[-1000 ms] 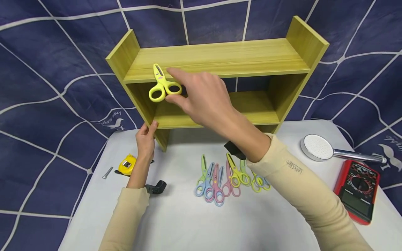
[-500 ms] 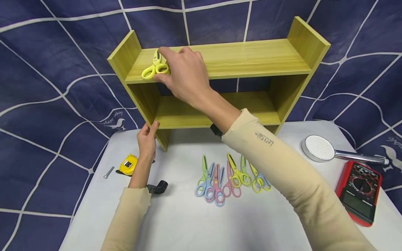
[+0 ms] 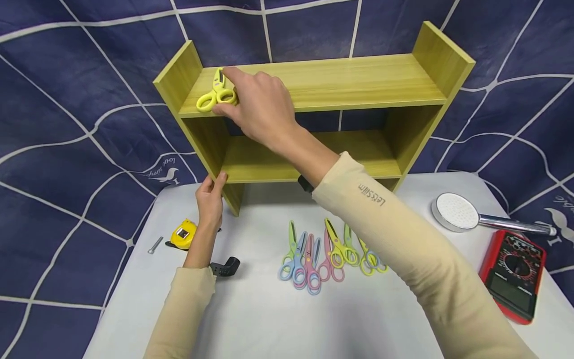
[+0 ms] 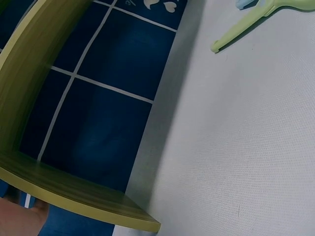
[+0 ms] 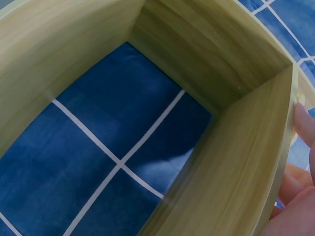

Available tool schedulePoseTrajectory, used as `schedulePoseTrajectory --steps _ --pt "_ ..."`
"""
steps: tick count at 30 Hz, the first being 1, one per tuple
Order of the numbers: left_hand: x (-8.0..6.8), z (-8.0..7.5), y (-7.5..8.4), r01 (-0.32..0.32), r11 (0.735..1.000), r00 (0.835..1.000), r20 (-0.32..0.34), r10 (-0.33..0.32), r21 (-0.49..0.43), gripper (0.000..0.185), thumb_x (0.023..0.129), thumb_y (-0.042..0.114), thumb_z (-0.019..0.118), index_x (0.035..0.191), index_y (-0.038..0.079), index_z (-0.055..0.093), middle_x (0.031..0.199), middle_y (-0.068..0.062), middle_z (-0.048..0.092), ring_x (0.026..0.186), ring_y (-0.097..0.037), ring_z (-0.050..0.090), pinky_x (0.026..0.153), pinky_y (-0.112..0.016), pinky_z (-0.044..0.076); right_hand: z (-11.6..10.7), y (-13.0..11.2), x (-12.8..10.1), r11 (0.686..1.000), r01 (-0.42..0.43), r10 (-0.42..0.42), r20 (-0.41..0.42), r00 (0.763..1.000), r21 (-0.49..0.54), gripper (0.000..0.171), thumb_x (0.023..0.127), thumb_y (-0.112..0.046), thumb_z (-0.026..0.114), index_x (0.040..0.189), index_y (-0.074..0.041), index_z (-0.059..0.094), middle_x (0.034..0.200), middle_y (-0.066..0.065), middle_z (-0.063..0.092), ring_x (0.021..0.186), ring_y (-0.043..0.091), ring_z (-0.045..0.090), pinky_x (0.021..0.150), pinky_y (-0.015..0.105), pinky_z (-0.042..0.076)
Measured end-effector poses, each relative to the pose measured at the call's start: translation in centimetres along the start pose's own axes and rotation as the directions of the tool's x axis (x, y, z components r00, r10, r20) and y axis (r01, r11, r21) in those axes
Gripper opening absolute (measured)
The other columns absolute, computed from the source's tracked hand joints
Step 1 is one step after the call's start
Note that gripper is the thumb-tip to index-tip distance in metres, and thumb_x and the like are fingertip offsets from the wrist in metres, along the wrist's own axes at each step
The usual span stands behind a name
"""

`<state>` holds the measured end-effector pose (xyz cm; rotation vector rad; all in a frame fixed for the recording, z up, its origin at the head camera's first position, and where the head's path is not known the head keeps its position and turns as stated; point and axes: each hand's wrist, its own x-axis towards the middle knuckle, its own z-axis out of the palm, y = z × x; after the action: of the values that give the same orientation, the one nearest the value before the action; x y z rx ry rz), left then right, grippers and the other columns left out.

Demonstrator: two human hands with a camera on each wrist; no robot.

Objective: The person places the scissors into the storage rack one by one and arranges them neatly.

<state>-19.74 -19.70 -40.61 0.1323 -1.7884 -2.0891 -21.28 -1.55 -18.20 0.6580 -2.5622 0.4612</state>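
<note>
We see yellow scissors on shelf top board, left end. Right hand at 3 o'clock of them, fingers pinching handle loops. Long axis: blades 12, loops 7. Left hand grips shelf's lower left corner, well below.

A dark navy fabric backdrop with white curved and crossing lines fills the scene from nine o'clock round through twelve to three o'clock, printed with small white bird motifs and script. It drapes down behind and around a white, finely textured tabletop that spreads across the six o'clock area. Light falls evenly, leaving only soft, short shadows on the white surface.
</note>
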Motion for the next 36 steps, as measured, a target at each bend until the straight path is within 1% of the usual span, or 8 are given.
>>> schedulePoseTrajectory --steps 7,11,13,15,20,24,29,36 --pt "0.3 -0.1 -0.7 -0.013 1.0 1.0 -0.012 0.013 -0.005 0.039 0.098 0.018 0.064 0.129 -0.006 0.061 0.097 0.009 0.07 0.092 -0.012 0.059 0.089 -0.029 0.047 0.4 0.6 -1.1 0.987 0.129 -0.114 -0.142 0.983 0.099 0.061 0.094 -0.054 0.059 0.138 -0.012 0.056 0.087 0.0 0.066 0.084 0.017 0.06 0.076 0.025 0.044" --pt "0.2 -0.3 -0.7 -0.006 1.0 1.0 -0.02 0.006 0.008 0.039 0.098 0.02 0.064 0.129 -0.005 0.061 0.096 0.009 0.07 0.091 -0.012 0.059 0.088 -0.029 0.046 1.7 1.5 -3.9 0.876 0.375 -0.216 -0.449 0.867 0.302 0.056 0.092 -0.035 0.071 0.133 0.001 0.059 0.123 0.011 0.067 0.115 0.022 0.059 0.102 0.025 0.038" --pt "0.2 -0.3 -0.8 -0.009 1.0 1.0 -0.021 0.009 0.008 0.039 0.098 0.019 0.064 0.129 -0.005 0.061 0.097 0.01 0.07 0.093 -0.012 0.058 0.089 -0.029 0.046 2.7 1.9 -6.1 0.808 0.475 -0.222 -0.565 0.795 0.35 0.054 0.088 -0.025 0.076 0.129 0.006 0.059 0.124 0.017 0.065 0.113 0.025 0.06 0.102 0.028 0.04" --pt "0.2 -0.2 -0.8 -0.014 1.0 1.0 -0.02 0.014 0.007 0.039 0.098 0.018 0.064 0.128 -0.006 0.062 0.098 0.01 0.071 0.094 -0.012 0.058 0.091 -0.029 0.045 4.0 2.2 -8.8 0.768 0.505 -0.194 -0.607 0.771 0.395 0.054 0.084 -0.019 0.079 0.126 0.008 0.06 0.119 0.02 0.066 0.103 0.026 0.062 0.095 0.03 0.046" --pt "0.4 -0.1 -0.8 -0.017 1.0 1.0 -0.022 0.017 0.009 0.039 0.097 0.018 0.065 0.127 -0.006 0.062 0.099 0.009 0.07 0.096 -0.013 0.058 0.094 -0.03 0.044 8.3 3.2 -16.8 0.738 0.331 -0.088 -0.402 0.911 0.588 0.054 0.086 -0.029 0.077 0.127 0.003 0.06 0.115 0.015 0.065 0.086 0.02 0.061 0.077 0.031 0.053" --pt "0.5 -0.2 -0.8 -0.02 1.0 0.999 -0.033 0.021 0.024 0.038 0.097 0.018 0.064 0.128 -0.005 0.062 0.1 0.009 0.07 0.097 -0.014 0.057 0.094 -0.03 0.044 11.8 3.3 -23.2 0.795 0.096 -0.027 -0.122 0.992 0.599 0.06 0.087 -0.043 0.075 0.131 -0.004 0.06 0.115 0.006 0.065 0.079 0.013 0.059 0.066 0.023 0.052" --pt "0.6 -0.2 -0.6 -0.026 1.0 0.999 -0.022 0.026 0.011 0.038 0.098 0.018 0.063 0.128 -0.005 0.061 0.099 0.009 0.069 0.096 -0.013 0.057 0.094 -0.03 0.044 14.5 3.3 -28.7 0.894 -0.043 0.0 0.096 0.995 0.445 0.064 0.08 -0.047 0.08 0.127 -0.008 0.064 0.103 0.001 0.061 0.071 0.006 0.049 0.057 0.013 0.04" --pt "0.3 -0.2 -0.7 -0.01 1.0 1.0 -0.01 0.01 -0.005 0.038 0.099 0.018 0.062 0.129 -0.005 0.061 0.097 0.01 0.07 0.095 -0.013 0.057 0.093 -0.03 0.044 15.0 4.0 -30.7 0.931 -0.153 0.075 0.237 0.969 0.333 0.065 0.071 -0.04 0.089 0.124 -0.01 0.067 0.089 -0.005 0.049 0.066 0.003 0.037 0.05 0.016 0.032"
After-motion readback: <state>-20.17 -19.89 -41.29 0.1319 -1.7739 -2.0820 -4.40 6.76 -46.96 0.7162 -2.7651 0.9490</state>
